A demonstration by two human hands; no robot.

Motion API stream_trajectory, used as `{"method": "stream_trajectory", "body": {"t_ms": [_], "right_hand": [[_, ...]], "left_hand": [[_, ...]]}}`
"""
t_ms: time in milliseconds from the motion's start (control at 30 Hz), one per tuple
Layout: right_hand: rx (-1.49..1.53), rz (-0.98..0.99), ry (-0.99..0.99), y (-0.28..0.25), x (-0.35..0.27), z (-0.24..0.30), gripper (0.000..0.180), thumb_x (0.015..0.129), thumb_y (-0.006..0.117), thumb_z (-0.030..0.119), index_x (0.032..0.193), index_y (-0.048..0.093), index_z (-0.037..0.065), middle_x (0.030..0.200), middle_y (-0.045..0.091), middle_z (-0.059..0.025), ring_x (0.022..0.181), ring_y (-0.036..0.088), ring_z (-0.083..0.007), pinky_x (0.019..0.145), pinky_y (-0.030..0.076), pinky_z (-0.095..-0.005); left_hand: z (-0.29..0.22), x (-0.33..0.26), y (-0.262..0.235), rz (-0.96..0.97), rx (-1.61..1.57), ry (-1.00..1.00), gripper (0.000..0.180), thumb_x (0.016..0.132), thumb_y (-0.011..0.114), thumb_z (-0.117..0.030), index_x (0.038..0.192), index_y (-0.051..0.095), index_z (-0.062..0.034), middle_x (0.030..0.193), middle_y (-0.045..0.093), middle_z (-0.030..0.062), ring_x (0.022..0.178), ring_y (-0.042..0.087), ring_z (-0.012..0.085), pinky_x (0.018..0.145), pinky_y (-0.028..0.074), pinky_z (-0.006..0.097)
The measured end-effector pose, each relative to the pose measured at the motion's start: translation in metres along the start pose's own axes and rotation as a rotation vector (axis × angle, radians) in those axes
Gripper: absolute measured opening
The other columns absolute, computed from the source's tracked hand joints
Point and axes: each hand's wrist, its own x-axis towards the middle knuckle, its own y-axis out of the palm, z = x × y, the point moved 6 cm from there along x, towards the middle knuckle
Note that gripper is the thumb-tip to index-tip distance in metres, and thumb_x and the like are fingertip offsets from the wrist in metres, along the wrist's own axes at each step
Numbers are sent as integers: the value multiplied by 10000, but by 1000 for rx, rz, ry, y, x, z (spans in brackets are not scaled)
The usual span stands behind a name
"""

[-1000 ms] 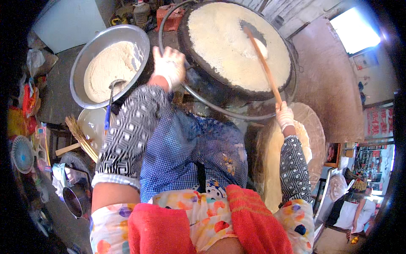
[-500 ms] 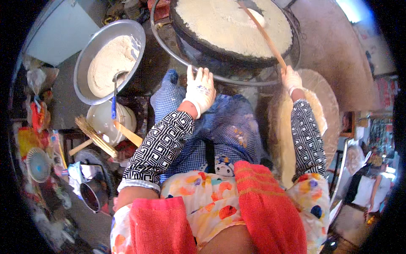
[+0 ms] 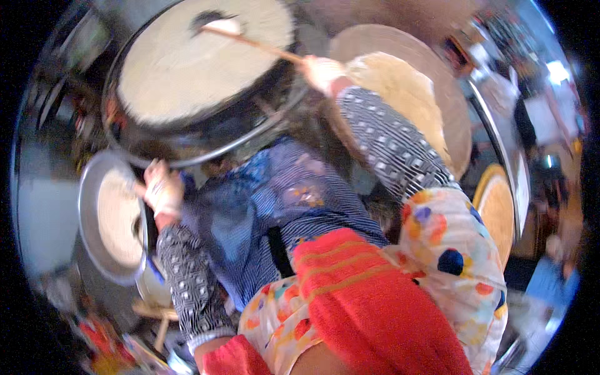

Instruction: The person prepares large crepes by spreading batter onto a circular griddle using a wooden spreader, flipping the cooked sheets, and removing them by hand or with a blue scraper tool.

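A large round griddle (image 3: 156, 116), its dark edge ringed by a metal rim (image 3: 215, 154), carries a wide sheet of pale batter (image 3: 181, 75). My right hand (image 3: 323, 73), in a whitish glove, grips a long wooden spreader stick (image 3: 265, 47). The stick's far end lies over the batter beside a whiter mound (image 3: 228, 27) and a dark bare patch. My left hand (image 3: 164, 190), gloved too and blurred, is at the near-left part of the metal rim, thumb stretched out toward the batter bowl (image 3: 89, 240). I see nothing in it; contact with the rim is unclear.
Right of the griddle, a thin tan flatbread (image 3: 400, 84) lies on a round brown board (image 3: 453, 134). Another round tan piece (image 3: 495, 206) is farther right. A pale bucket (image 3: 153, 287) stands below the bowl, near a wooden handle (image 3: 161, 334).
The whole view has swung, so the griddle now appears farther left. The stick's end has shifted leftward over the batter. My left hand has moved along the rim toward the bowl.
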Motion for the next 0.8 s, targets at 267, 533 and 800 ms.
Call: {"method": "stream_trajectory", "body": {"t_ms": [267,533,800], "right_hand": [[-169,62,138,30,-4,-53,356,962,468,345,1036,578,15,951,669,-232,914,642,-403,811,493,-485],[-223,48,126,39,2,-53,358,968,453,315,1061,578,-7,958,677,-237,940,652,-387,814,497,-487],[-257,75,181,42,5,-50,359,971,430,344,1060,583,32,958,679,-222,911,657,-381,804,507,-479]], "left_hand": [[17,39,17,348,161,-168,558,869,535,-325,1386,456,-130,1521,352,53,1413,283,245,1119,111,640],[-156,-43,-8,-125,-256,442,452,849,568,-347,1188,590,-49,1237,601,113,1254,476,311,1126,98,627],[-138,-55,18,-101,-42,362,590,843,554,-332,1296,495,42,1363,495,218,1295,424,384,1125,82,648]]}}
